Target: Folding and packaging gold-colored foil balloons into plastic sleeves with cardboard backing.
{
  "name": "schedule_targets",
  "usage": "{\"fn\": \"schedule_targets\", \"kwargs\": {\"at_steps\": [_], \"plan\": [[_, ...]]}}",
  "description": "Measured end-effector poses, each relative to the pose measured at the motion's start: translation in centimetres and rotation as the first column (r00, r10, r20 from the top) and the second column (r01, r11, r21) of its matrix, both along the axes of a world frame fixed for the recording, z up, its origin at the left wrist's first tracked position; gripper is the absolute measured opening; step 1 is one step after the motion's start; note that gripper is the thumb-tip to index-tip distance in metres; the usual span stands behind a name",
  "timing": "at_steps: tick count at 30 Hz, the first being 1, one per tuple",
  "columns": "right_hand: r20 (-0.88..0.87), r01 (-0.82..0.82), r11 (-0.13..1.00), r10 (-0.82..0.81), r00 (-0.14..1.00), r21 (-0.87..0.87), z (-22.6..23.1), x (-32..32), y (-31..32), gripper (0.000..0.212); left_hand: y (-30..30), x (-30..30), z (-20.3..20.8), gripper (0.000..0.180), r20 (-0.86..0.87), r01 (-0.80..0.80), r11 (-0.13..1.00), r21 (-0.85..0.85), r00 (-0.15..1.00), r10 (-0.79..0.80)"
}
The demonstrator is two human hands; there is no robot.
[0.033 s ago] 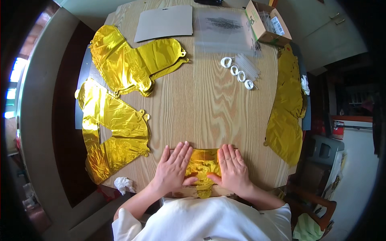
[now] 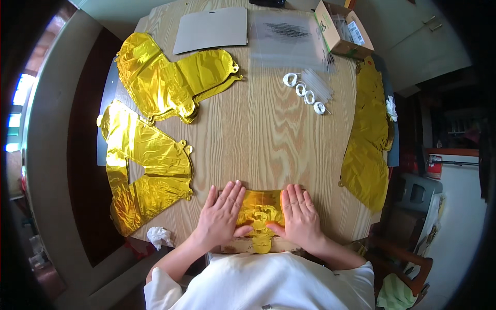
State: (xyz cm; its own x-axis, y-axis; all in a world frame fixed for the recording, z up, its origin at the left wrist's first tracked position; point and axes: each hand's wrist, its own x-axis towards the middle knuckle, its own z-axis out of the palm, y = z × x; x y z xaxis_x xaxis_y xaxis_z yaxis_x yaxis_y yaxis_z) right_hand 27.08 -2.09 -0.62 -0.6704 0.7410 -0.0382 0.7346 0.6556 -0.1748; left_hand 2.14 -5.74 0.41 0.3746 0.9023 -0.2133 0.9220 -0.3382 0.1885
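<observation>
A gold foil balloon point(image 2: 260, 206), flat and folded into a small packet, lies at the table's near edge in front of me. My left hand point(image 2: 221, 214) rests flat along its left side, fingers stretched out and thumb on the foil. On the other side, my right hand point(image 2: 301, 214) presses palm down, its fingers straight and its thumb pointing inward over the foil. A narrow rounded tab of the foil hangs toward me between the thumbs. Under the packet, the near strip of a brown cardboard piece point(image 2: 235, 246) shows; the hands and foil cover the rest.
More flat gold foil balloons lie at the upper left point(image 2: 155, 77), left point(image 2: 160, 165) and right point(image 2: 367, 150). At the back are grey card sheets point(image 2: 212, 31), clear plastic bags point(image 2: 284, 46) and a cardboard box point(image 2: 336, 39). White ribbon coils point(image 2: 301, 90) sit beside clear straws point(image 2: 316, 82). Crumpled tissue point(image 2: 159, 237) lies front left.
Both hands and the folded foil have edged very slightly away from me. Everything else stays in place.
</observation>
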Motion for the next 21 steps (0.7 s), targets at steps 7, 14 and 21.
{"fn": "schedule_targets", "kwargs": {"at_steps": [7, 14, 21], "plan": [[-0.015, 0.058, 0.998, -0.059, 0.998, -0.038, 0.2, 0.3, -0.3, 0.107, -0.5, -1.1, -0.2, 0.097, 0.007, -0.045, 0.998, 0.041, 0.999, 0.045], [0.088, 0.04, 0.999, -0.038, 0.995, -0.017, -0.1, 0.3, -0.6, 0.132, 0.3, -1.7, 1.6, 0.092, -0.025, -0.083, 0.991, 0.101, 0.996, 0.086], [0.158, 0.1, 0.992, -0.087, 0.984, -0.08, 0.6, -0.4, -0.4, 0.131, 6.0, 3.4, -0.3, 0.075, 0.329, 0.312, 0.92, 0.235, 0.865, -0.378]]}}
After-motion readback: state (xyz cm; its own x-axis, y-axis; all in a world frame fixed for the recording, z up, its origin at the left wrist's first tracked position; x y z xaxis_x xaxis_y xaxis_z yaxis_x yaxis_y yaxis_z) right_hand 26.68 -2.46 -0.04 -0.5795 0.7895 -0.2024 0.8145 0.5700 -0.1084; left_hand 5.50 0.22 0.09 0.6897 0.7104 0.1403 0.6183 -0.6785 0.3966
